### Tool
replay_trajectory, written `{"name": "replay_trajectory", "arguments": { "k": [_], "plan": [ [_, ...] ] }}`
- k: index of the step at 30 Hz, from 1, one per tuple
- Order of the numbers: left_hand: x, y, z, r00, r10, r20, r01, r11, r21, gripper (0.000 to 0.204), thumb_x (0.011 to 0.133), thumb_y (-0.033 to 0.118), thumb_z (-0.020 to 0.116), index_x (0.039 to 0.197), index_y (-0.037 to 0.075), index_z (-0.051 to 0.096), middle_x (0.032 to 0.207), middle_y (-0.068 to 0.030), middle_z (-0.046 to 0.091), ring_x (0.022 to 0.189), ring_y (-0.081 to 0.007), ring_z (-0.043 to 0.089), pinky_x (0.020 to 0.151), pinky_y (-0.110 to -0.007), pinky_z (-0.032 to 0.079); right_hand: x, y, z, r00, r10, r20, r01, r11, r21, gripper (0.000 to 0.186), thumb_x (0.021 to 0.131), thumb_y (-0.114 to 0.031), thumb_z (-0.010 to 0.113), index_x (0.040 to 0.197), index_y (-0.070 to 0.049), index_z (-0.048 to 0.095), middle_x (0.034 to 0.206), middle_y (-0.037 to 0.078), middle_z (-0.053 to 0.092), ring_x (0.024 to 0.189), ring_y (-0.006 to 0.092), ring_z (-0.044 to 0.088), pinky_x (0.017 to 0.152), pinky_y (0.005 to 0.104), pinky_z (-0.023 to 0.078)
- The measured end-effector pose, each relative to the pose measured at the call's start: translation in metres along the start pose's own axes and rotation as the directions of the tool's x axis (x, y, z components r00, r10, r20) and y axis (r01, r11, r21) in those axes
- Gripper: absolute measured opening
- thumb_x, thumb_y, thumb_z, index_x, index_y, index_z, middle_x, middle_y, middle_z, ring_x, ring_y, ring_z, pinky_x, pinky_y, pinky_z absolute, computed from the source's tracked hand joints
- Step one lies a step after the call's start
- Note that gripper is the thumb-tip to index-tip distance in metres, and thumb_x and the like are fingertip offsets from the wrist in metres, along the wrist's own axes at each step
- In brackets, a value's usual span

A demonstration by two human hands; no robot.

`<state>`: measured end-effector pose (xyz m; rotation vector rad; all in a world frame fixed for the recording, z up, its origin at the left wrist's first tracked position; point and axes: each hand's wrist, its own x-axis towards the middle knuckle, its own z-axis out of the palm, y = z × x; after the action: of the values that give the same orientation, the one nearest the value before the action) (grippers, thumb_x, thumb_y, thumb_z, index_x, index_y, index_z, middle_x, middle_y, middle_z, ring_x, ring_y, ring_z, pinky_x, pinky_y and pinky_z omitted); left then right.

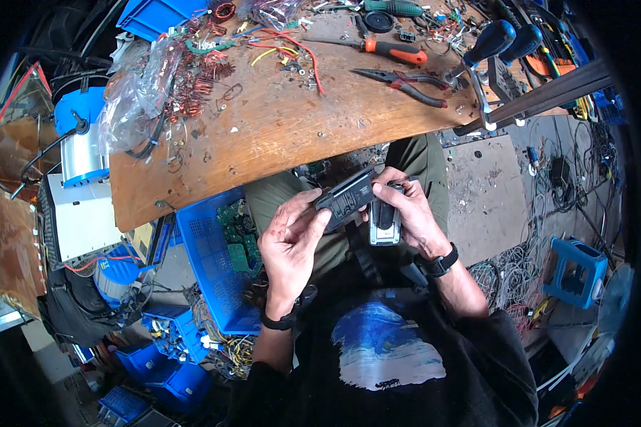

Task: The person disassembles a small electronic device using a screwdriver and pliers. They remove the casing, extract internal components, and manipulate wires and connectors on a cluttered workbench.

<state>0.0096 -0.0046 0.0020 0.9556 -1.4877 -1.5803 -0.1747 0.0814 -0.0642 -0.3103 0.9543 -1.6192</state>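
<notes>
Pinching a flat black slab at its left end between thumb and fingers, the left hand holds it aslant; the right hand is closed around a grey-and-black handheld device, its fingertips close to the slab's right end, though whether they touch it I cannot tell. Both things are over the lap, just off the table. The slab looks stiff, hard and probably smooth, light enough for one hand; its long edges should give the surest hold, the device's sides likewise. Beyond, on the tabletop, lie pliers and an orange-and-black screwdriver.
</notes>
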Motion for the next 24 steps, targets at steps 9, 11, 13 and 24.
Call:
{"name": "replay_trajectory", "arguments": {
  "k": [9,11,13,24],
  "plan": [
    [0.034,0.006,-0.022,0.977,-0.045,-0.21,0.058,0.997,0.055,0.034,0.094,0.008,0.074,0.126,0.005,0.061,0.111,-0.0065,0.07,0.096,-0.0117,0.068,0.073,-0.026,0.06,0.009,-0.004,0.004,0.979,0.175,0.103,-0.201,0.905,0.375,0.034,0.105,-0.032,0.056,0.121,-0.003,0.06,0.112,0.016,0.07,0.096,0.0251,0.071,0.083,0.0372,0.061],
    [0.06,0.008,-0.03,0.966,0.002,-0.259,0.012,0.999,0.051,0.036,0.096,0.008,0.072,0.128,-0.001,0.058,0.115,-0.0105,0.069,0.1,-0.0172,0.068,0.081,-0.031,0.061,0.008,-0.007,0.002,0.976,0.149,0.161,-0.211,0.837,0.505,0.037,0.103,-0.029,0.055,0.127,-0.001,0.057,0.121,0.02,0.066,0.107,0.0308,0.068,0.096,0.0427,0.058],
    [0.087,0.008,-0.041,0.969,0.062,-0.239,-0.038,0.994,0.105,0.039,0.096,0.008,0.071,0.129,-0.005,0.056,0.118,-0.013,0.067,0.105,-0.0205,0.068,0.087,-0.035,0.062,0.005,-0.014,0.007,0.97,0.152,0.191,-0.235,0.794,0.561,0.038,0.102,-0.025,0.055,0.129,0.0,0.057,0.123,0.022,0.065,0.11,0.0326,0.067,0.099,0.0441,0.056],
    [0.091,0.007,-0.036,0.912,0.41,0.01,-0.307,0.668,0.678,0.029,0.09,0.006,0.077,0.117,-0.002,0.069,0.122,-0.0111,0.071,0.116,-0.023,0.065,0.105,-0.036,0.047,0.009,-0.008,0.011,0.957,0.129,0.261,-0.272,0.713,0.646,0.046,0.108,-0.031,0.051,0.14,0.002,0.05,0.142,0.024,0.056,0.123,0.0311,0.063,0.099,0.0386,0.058]
  ]
}}
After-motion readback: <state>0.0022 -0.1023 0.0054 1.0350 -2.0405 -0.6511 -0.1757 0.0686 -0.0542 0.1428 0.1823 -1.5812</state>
